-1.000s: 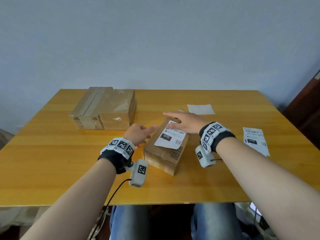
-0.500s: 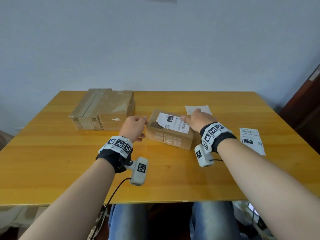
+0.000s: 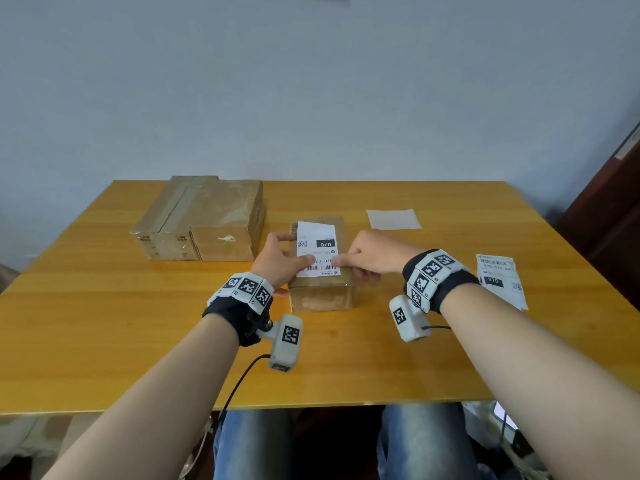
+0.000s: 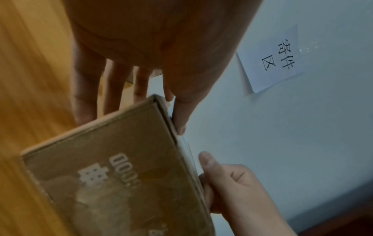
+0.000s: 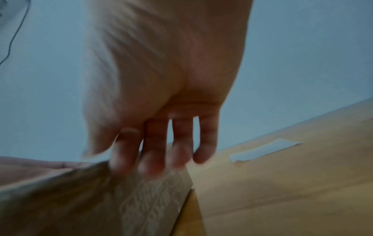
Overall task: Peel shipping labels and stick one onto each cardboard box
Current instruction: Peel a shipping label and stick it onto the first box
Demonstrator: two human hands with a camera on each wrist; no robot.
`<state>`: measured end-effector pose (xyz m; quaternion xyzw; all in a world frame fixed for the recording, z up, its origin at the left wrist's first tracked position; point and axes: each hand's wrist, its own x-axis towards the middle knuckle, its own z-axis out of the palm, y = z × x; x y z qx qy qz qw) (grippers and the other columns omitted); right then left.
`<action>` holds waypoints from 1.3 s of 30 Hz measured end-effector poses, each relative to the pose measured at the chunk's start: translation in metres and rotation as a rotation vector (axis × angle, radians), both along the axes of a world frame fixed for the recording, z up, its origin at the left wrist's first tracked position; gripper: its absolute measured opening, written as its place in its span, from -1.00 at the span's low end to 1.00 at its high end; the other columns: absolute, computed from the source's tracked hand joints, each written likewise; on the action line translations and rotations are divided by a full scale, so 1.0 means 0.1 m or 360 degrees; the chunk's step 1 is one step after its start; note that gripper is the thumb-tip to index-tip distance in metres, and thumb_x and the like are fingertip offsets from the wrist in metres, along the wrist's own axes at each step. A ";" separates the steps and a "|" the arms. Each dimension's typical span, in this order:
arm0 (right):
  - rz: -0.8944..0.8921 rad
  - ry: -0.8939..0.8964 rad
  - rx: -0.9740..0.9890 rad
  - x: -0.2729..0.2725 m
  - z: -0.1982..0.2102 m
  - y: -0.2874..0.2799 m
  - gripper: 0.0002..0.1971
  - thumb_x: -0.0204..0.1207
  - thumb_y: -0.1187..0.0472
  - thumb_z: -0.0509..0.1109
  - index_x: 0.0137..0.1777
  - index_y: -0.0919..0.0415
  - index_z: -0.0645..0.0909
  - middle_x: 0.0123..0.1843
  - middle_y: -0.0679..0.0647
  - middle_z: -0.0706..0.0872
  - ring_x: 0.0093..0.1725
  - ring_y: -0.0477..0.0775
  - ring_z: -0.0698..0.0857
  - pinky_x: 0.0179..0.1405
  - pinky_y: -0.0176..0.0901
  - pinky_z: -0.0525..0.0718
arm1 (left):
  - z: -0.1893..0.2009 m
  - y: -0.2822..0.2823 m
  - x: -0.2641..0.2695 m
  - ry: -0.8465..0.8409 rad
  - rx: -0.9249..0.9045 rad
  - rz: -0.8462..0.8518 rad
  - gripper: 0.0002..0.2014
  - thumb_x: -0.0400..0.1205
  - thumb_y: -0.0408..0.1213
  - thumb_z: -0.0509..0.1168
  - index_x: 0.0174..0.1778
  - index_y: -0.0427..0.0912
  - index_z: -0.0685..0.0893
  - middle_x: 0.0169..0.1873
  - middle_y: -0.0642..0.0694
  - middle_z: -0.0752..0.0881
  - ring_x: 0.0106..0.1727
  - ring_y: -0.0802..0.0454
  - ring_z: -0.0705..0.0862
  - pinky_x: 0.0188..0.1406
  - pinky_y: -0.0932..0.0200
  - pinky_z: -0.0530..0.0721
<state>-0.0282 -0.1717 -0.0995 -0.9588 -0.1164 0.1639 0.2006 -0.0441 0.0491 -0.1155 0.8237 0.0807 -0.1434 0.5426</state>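
Gripping the small brown box [image 3: 320, 271] at each side, left hand [image 3: 278, 259] and right hand [image 3: 372, 256] thumb down its white barcoded label [image 3: 317, 249].

The label [image 3: 317, 248] stuck on the small cardboard box [image 3: 322, 292] reads "070" in a black block, the loose label sheet [image 3: 501, 281] on the table likewise shows "070", and a wall note [image 4: 271, 58] reads "寄件区".

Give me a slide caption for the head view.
Both hands hold the labelled small box on the table.
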 end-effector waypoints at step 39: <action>-0.0308 -0.0565 -0.0644 0.45 -0.29 0.66 -0.18 0.66 -0.49 -0.23 0.52 0.05 0.54 0.46 0.15 0.69 0.48 0.34 0.56 0.37 0.39 0.47 | -0.15 0.12 0.03 0.0389 -0.0114 -0.0128 -0.47 0.39 0.01 0.71 0.13 -0.05 0.62 -0.05 0.00 0.89 -0.19 0.12 0.86 -0.30 0.13 0.82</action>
